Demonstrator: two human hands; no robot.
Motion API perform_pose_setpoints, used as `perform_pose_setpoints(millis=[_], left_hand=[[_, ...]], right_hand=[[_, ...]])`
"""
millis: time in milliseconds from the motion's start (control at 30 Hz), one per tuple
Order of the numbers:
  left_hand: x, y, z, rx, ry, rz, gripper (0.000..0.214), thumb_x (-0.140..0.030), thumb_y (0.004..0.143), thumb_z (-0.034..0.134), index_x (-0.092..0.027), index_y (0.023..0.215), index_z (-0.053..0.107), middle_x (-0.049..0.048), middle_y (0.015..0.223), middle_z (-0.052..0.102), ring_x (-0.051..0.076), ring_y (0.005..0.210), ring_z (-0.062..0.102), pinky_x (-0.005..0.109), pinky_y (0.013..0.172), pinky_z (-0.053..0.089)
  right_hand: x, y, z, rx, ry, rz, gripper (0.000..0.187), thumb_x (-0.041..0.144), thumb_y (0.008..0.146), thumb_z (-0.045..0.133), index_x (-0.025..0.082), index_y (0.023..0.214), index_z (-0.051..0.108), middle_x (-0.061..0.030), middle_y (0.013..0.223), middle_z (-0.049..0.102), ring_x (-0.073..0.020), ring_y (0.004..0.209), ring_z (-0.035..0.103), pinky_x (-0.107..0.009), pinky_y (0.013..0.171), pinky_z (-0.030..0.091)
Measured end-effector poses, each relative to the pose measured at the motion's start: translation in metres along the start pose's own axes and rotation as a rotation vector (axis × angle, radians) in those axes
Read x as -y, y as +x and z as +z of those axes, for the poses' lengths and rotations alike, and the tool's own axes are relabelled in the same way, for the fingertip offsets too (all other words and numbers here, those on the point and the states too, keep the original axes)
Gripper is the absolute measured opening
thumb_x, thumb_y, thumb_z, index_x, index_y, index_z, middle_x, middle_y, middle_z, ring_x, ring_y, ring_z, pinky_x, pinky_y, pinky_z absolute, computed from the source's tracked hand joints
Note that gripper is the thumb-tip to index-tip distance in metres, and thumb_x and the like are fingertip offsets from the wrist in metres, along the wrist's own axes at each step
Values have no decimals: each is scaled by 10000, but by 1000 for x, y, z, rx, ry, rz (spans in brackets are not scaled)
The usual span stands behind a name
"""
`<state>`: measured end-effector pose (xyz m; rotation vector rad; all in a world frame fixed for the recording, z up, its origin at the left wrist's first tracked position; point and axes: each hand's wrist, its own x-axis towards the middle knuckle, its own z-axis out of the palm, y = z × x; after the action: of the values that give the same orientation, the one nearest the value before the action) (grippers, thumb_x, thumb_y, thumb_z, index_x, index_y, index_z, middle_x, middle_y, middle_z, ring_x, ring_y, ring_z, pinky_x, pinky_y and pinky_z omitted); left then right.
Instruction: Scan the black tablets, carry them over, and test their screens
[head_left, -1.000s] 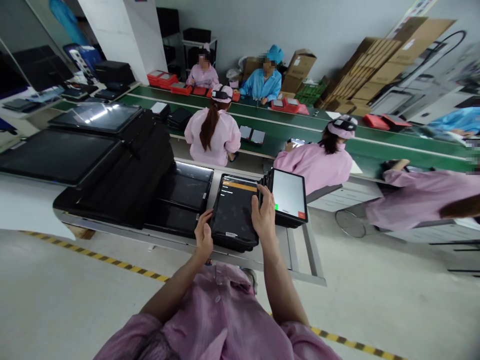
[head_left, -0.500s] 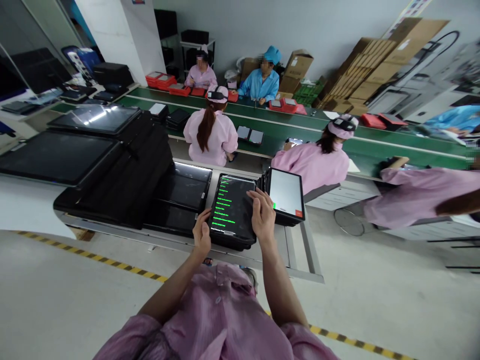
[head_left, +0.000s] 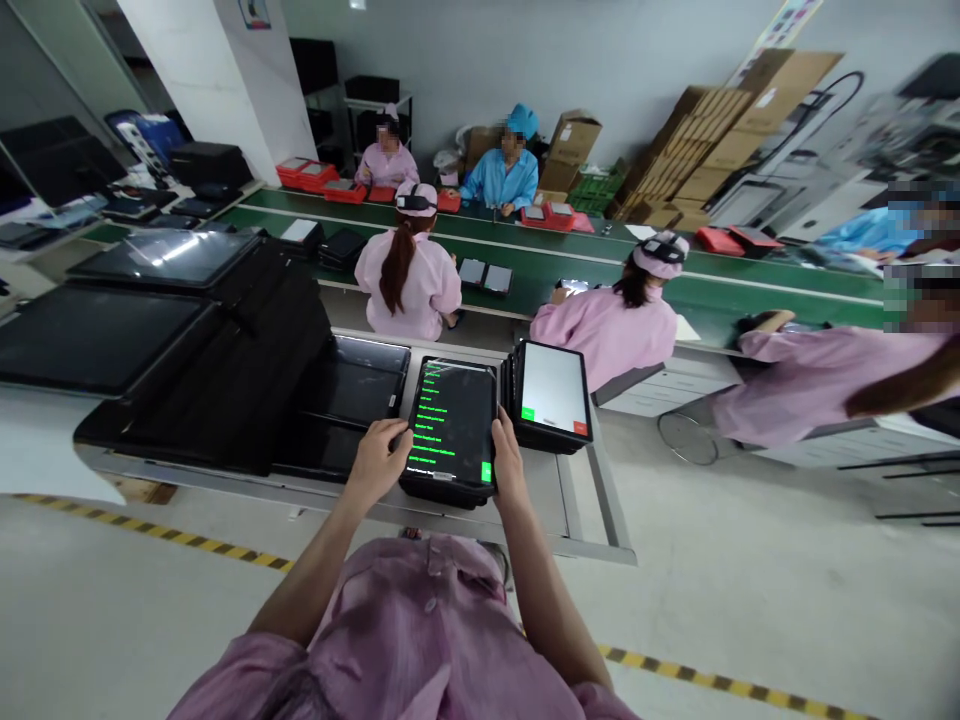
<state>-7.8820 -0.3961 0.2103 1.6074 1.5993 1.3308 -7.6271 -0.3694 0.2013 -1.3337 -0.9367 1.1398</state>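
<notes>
You have one view, from the camera on your head. It looks forward and down over your own chest and is tilted, so the floor stripe slopes down toward 4 o'clock. It is near your hands: the left hand (head_left: 379, 462) is at 8 o'clock of the tablet (head_left: 452, 425) and the right hand (head_left: 506, 465) at 4 o'clock. The table (head_left: 570, 500) lies mid-frame. The conveyor (head_left: 750, 285) runs far off at 12 o'clock.

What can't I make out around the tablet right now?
Head view only:
1. Green text lines on the tablet: too small to read.
2. Left hand and right hand grip: fingertips hidden behind tablet edges.
3. What lies beneath the tablet: covered by it.
</notes>
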Motion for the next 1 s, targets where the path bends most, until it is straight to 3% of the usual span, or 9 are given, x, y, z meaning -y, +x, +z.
perform_pose_setpoints(millis=[133, 267, 367, 467, 567, 667, 733, 867, 1000], left_hand=[[-15, 8, -10, 95, 8, -74, 368, -533, 993, 656, -248, 929, 879, 107, 1117, 880, 304, 1033, 809, 385, 868, 638], [-36, 10, -14, 115, 6, -100, 451, -602, 1028, 617, -237, 966, 875, 93, 1048, 880, 296, 986, 807, 366, 865, 624], [-58, 17, -3, 169, -61, -108, 524, -660, 1050, 596, -220, 1043, 882, 85, 1031, 871, 270, 887, 793, 353, 780, 628], [-80, 30, 15, 292, -182, -75, 588, -686, 1069, 558, -204, 1121, 890, 103, 1078, 875, 250, 787, 774, 363, 714, 638], [-88, 45, 24, 354, -247, 7, 579, -665, 1088, 535, -217, 1169, 893, 131, 1252, 860, 291, 997, 819, 367, 767, 669], [-71, 57, 22, 179, -97, 20, 484, -607, 1060, 618, -232, 1230, 873, 132, 1446, 794, 330, 1343, 743, 394, 979, 671], [-49, 61, 20, 80, 49, -31, 475, -579, 1020, 677, -219, 1278, 849, 145, 1537, 740, 345, 1436, 690, 442, 1111, 632], [-4, 59, 28, 92, 169, -160, 563, -588, 958, 746, -182, 1342, 811, 203, 1556, 717, 400, 1468, 670, 535, 1232, 550], [22, 51, 41, 49, 98, -254, 678, -705, 925, 760, -192, 1365, 811, 226, 1467, 770, 407, 1295, 769, 534, 1138, 601]], right_hand=[[4, -10, 8, 17, 162, 95, 857, 719, 943, 726, 323, 1685, 560, -28, 1683, 618, -331, 1547, 615, -563, 1265, 568], [12, -17, -3, 24, 215, 102, 822, 667, 959, 740, 340, 1691, 558, -21, 1628, 669, -345, 1464, 689, -563, 1174, 644], [21, -9, -28, 6, 206, 52, 784, 613, 943, 757, 317, 1654, 611, -26, 1594, 697, -352, 1419, 714, -541, 1137, 661], [37, 19, -64, 15, 169, -25, 779, 567, 904, 784, 296, 1621, 647, -44, 1507, 755, -351, 1334, 752, -537, 1108, 660], [55, 64, -105, -47, 149, -152, 776, 547, 893, 783, 273, 1607, 653, -71, 1478, 769, -331, 1291, 763, -540, 1117, 638], [67, 112, -142, -96, 136, -284, 758, 512, 877, 783, 271, 1585, 657, -88, 1570, 711, -305, 1318, 738, -537, 1150, 608], [67, 137, -159, -103, 125, -281, 750, 495, 849, 790, 263, 1553, 674, -95, 1557, 719, -291, 1290, 740, -533, 1147, 603], [53, 162, -170, -102, 79, -195, 722, 445, 789, 796, 240, 1475, 710, -103, 1480, 760, -295, 1256, 743, -540, 1124, 603], [42, 169, -168, -121, 13, -198, 702, 442, 809, 764, 200, 1465, 698, -146, 1443, 770, -323, 1278, 736, -576, 1124, 593]])
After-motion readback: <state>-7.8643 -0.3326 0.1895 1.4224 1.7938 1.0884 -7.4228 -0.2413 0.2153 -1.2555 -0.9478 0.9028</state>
